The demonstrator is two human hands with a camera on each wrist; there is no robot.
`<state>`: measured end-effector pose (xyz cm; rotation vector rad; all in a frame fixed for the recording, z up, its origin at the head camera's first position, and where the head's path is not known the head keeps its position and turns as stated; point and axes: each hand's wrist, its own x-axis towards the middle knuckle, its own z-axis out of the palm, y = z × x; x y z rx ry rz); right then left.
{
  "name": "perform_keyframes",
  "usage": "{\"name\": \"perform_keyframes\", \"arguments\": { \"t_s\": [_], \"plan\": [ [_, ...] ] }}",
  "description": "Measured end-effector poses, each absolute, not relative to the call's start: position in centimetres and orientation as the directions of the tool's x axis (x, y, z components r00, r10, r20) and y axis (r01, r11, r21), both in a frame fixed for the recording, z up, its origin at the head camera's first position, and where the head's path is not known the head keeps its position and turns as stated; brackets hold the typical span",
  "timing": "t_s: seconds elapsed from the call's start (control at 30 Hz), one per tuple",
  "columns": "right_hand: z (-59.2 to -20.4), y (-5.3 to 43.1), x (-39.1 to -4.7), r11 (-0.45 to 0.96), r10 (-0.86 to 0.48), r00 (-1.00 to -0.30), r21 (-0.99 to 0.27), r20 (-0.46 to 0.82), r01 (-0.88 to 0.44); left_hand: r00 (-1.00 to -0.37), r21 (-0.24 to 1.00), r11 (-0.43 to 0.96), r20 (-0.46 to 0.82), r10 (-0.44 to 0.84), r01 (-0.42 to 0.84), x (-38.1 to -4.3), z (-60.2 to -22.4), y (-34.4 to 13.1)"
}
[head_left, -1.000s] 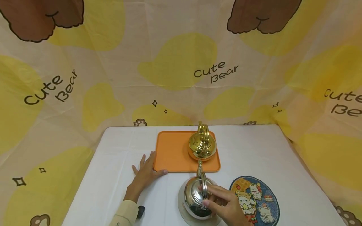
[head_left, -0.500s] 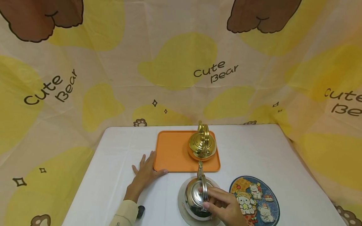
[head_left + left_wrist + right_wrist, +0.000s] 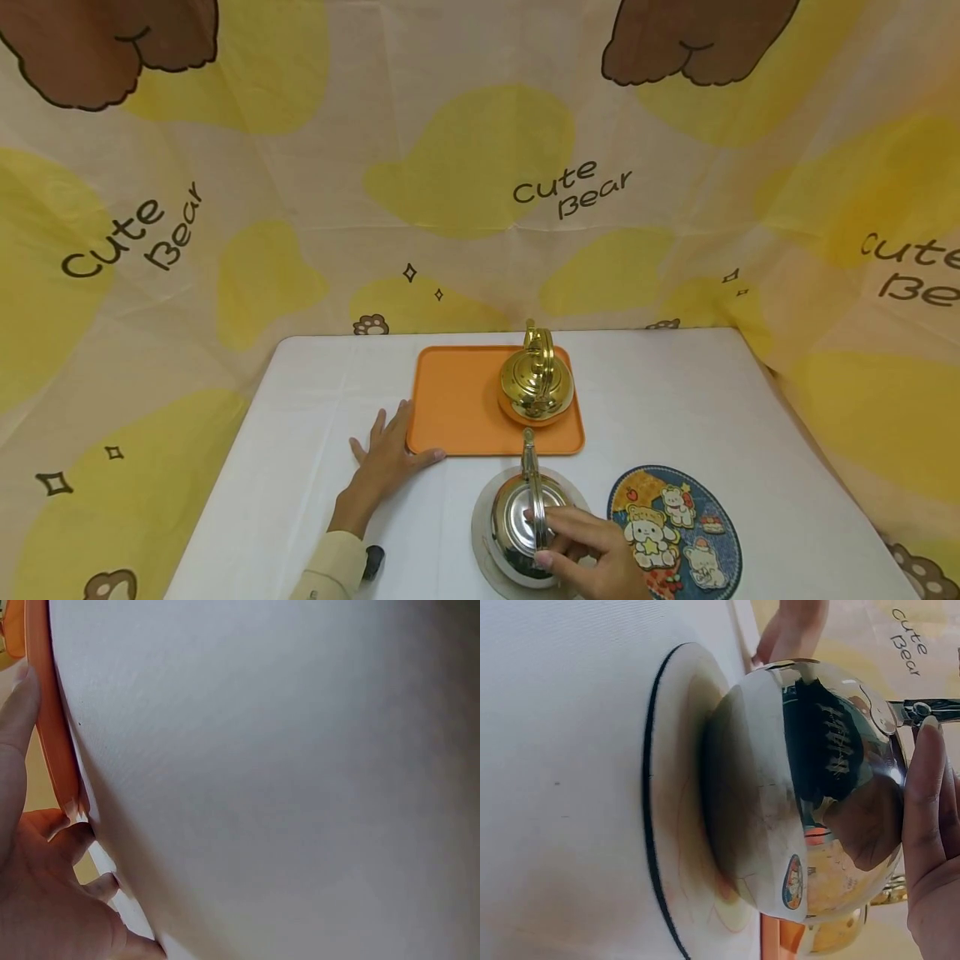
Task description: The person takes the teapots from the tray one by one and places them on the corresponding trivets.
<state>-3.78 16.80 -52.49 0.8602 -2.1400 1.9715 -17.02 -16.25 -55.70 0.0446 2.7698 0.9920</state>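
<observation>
A shiny silver teapot (image 3: 510,517) sits on a pale round mat (image 3: 482,533) at the table's front, its spout pointing away. My right hand (image 3: 596,546) pinches its arched top handle between thumb and fingers. In the right wrist view, the thumb or a finger meets the handle beside the teapot's rounded body (image 3: 742,772), above the mat (image 3: 667,772). Behind it, a gold teapot (image 3: 536,387) stands at the right of an orange tray (image 3: 457,400). My left hand (image 3: 386,462), fingers spread, touches the tray's front left corner; the left wrist view shows it against the rim (image 3: 56,742).
To the right of the silver teapot lies a round blue mat (image 3: 675,533) with cartoon bears. A small black object (image 3: 372,562) is at my left wrist. White cloth covers the table (image 3: 660,400), and a printed curtain (image 3: 450,183) hangs behind it.
The silver teapot's handle and spout have turned slightly, so the handle now lines up with the spout. My right hand has shifted a little with it. My left hand has stayed in place.
</observation>
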Motion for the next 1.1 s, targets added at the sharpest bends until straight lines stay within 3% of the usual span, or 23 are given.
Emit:
{"name": "perform_keyframes", "arguments": {
  "t_s": [0.5, 1.1],
  "plan": [
    [-53.08, 16.78, -3.67, 0.009, -0.325, -0.804, -0.848, 0.498, -0.529, -0.980, 0.637, 0.770, -0.173, 0.095, -0.038, -17.06, -55.49, -16.22],
    [-53.24, 17.55, -3.84, -0.015, -0.345, -0.806, -0.861, 0.481, -0.508, -0.980, 0.637, 0.770, -0.176, 0.091, -0.043, -17.07, -55.68, -16.25]
  ]
}}
